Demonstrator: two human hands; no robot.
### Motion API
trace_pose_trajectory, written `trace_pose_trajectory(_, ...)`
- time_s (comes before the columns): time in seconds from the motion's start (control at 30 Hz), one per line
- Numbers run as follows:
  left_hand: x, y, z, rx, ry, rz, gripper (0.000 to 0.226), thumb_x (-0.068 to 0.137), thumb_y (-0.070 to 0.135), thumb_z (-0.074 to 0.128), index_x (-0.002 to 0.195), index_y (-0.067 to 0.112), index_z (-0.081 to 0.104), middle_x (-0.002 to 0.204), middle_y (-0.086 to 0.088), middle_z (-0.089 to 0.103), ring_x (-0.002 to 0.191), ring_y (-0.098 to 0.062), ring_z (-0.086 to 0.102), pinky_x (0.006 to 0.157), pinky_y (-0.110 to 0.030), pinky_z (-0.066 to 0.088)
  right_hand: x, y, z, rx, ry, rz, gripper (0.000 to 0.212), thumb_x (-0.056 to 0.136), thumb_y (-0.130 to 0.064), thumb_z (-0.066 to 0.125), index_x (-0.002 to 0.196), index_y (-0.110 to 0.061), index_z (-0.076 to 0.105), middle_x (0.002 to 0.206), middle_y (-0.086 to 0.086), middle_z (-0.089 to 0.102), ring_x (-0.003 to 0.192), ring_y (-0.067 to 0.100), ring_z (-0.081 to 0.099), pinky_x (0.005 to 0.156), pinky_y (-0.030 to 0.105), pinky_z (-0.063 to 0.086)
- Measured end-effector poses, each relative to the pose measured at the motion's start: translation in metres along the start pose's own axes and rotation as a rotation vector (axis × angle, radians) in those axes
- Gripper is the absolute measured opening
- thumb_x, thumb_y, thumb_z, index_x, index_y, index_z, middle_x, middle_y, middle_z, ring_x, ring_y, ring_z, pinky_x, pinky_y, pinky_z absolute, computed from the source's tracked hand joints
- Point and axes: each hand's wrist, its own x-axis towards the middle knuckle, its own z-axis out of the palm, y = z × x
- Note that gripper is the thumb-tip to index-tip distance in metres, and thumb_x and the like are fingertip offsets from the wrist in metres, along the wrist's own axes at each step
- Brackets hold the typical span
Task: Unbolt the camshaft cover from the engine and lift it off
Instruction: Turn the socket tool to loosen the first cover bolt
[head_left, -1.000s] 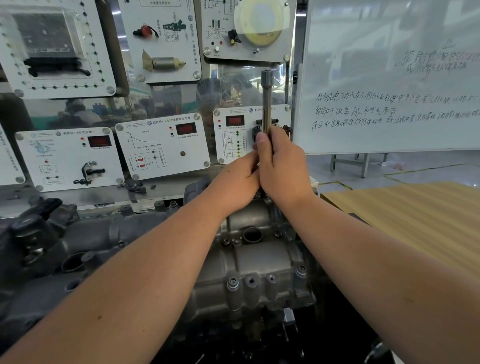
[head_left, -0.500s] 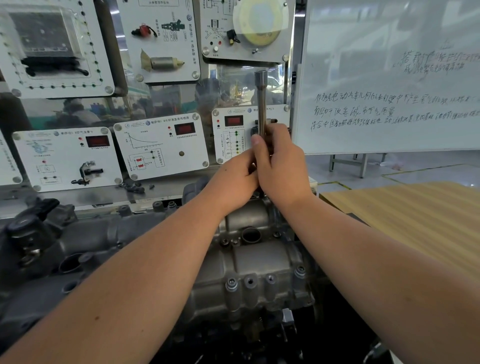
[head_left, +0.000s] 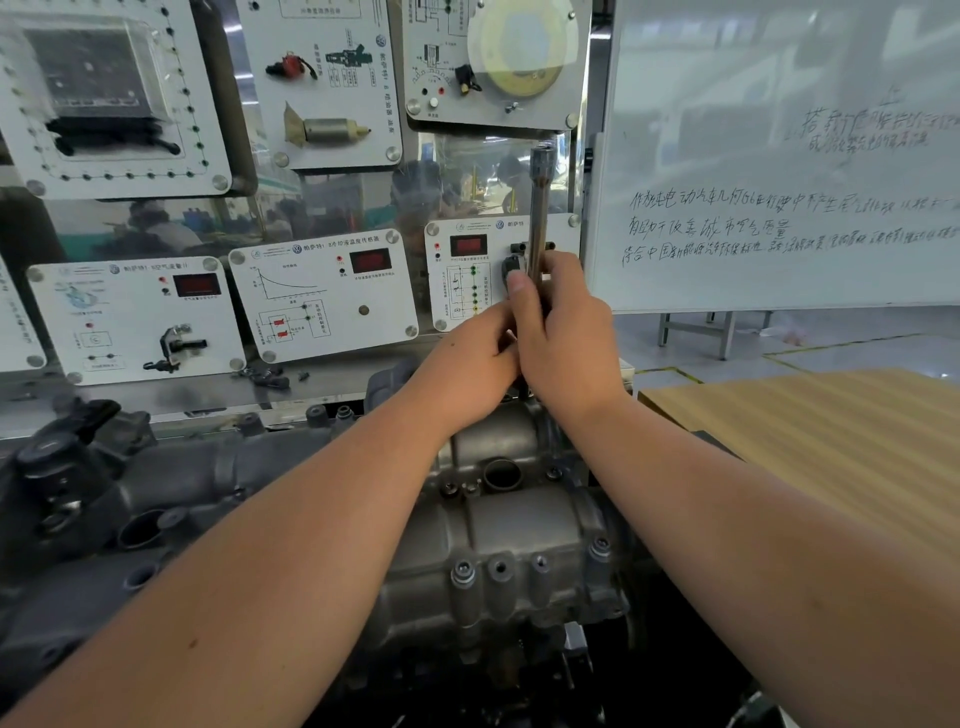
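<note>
Cover (head_left: 498, 525) bolted on the engine, nearest, below both hands. Beyond it, left hand (head_left: 467, 364) and right hand (head_left: 563, 338) together, clamped round an upright wrench (head_left: 538, 208) at the cover's far edge; right higher.

White training panels (head_left: 322, 293) with red displays and mounted car parts hang on the wall behind the bench. A whiteboard (head_left: 779, 156) with handwritten lines stands at the right, above a striped wooden tabletop (head_left: 831, 441).

Matt cast-metal camshaft cover (head_left: 498, 525) (dull grey), glossy steel wrench shaft (head_left: 538, 208).
</note>
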Motion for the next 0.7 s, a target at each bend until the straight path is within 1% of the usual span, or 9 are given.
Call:
trace_pose_trajectory(0.1,-0.0018,0.0002,0.0008,-0.004,-0.022,-0.001,0.034,0.108,0.027,0.045,0.141,0.03,0.054,0.119,0.008,0.069,0.105,-0.01,0.065,0.089,-0.023,0.051,-0.0001,-0.0028,-0.0009,-0.017,0.015,-0.022,0.02,0.107,-0.033,0.043,0.09,-0.023,0.045,0.072,-0.007,0.061,0.066,0.004,0.059,0.054,0.025,0.043)
trace_pose_trajectory(0.17,-0.0025,-0.0003,0.0013,-0.001,-0.038,-0.008,0.035,0.11,0.029,0.042,0.144,0.03,0.052,0.119,0.009,0.067,0.102,-0.009,0.064,0.088,-0.021,0.05,-0.0002,-0.0041,-0.0009,-0.021,0.008,-0.012,0.025,0.108,-0.032,0.04,0.086,-0.02,0.045,0.079,0.004,0.067,0.073,0.018,0.064,0.062,0.037,0.049)
trace_pose_trajectory(0.23,-0.0024,0.0002,0.0009,0.004,-0.042,-0.016,0.035,0.11,0.029,0.042,0.143,0.029,0.053,0.121,0.005,0.069,0.104,-0.011,0.065,0.09,-0.028,0.053,0.0,-0.0047,-0.0015,-0.017,0.002,0.005,0.027,0.108,-0.032,0.038,0.088,-0.017,0.048,0.082,0.006,0.069,0.076,0.021,0.065,0.065,0.039,0.05)
trace_pose_trajectory(0.3,-0.0013,0.0007,0.0004,0.008,-0.032,-0.016,0.033,0.109,0.026,0.045,0.141,0.028,0.055,0.121,0.003,0.07,0.106,-0.015,0.066,0.093,-0.031,0.053,0.0004,-0.0035,-0.0008,-0.01,0.0,-0.001,0.025,0.108,-0.032,0.039,0.092,-0.017,0.05,0.077,-0.001,0.066,0.071,0.017,0.062,0.06,0.036,0.045)
trace_pose_trajectory(0.37,-0.0002,0.0006,0.0002,0.022,-0.016,-0.004,0.03,0.107,0.024,0.047,0.135,0.032,0.057,0.109,0.011,0.069,0.1,-0.01,0.067,0.085,-0.018,0.052,0.0005,-0.0029,-0.0005,0.004,-0.004,0.0,0.022,0.107,-0.036,0.042,0.11,-0.019,0.055,0.077,-0.011,0.063,0.07,0.012,0.059,0.057,0.025,0.041)
trace_pose_trajectory(0.43,0.0004,0.0015,-0.0003,0.032,-0.006,0.003,0.031,0.106,0.024,0.048,0.133,0.035,0.056,0.098,0.019,0.065,0.095,0.001,0.064,0.074,-0.01,0.049,0.0003,-0.0029,-0.0008,0.029,-0.006,0.015,0.031,0.104,-0.04,0.047,0.126,-0.019,0.051,0.083,-0.01,0.066,0.074,0.01,0.062,0.06,0.019,0.043)
trace_pose_trajectory(0.47,0.0003,0.0017,-0.0005,0.028,-0.004,0.004,0.032,0.106,0.024,0.049,0.135,0.034,0.056,0.097,0.02,0.064,0.094,0.004,0.063,0.073,-0.01,0.049,0.0001,-0.0023,-0.0006,0.03,-0.006,0.013,0.03,0.104,-0.04,0.049,0.124,-0.019,0.051,0.081,-0.011,0.065,0.072,0.009,0.062,0.059,0.02,0.043)
trace_pose_trajectory(0.57,-0.0007,0.0014,-0.0004,0.024,-0.006,0.003,0.032,0.106,0.025,0.05,0.137,0.029,0.055,0.1,0.019,0.065,0.095,0.002,0.064,0.075,-0.013,0.05,-0.0003,-0.0027,-0.0008,-0.003,0.008,-0.019,0.017,0.105,-0.036,0.047,0.096,-0.021,0.049,0.069,-0.011,0.057,0.064,0.007,0.056,0.056,0.031,0.04)
trace_pose_trajectory(0.7,-0.0027,0.001,0.0016,0.009,-0.049,-0.008,0.037,0.108,0.027,0.046,0.145,0.031,0.05,0.121,0.008,0.067,0.106,-0.011,0.063,0.089,-0.017,0.047,-0.0004,-0.0044,-0.0016,-0.002,-0.008,-0.005,0.029,0.107,-0.033,0.042,0.086,-0.014,0.049,0.08,0.007,0.069,0.076,0.025,0.065,0.068,0.046,0.052)
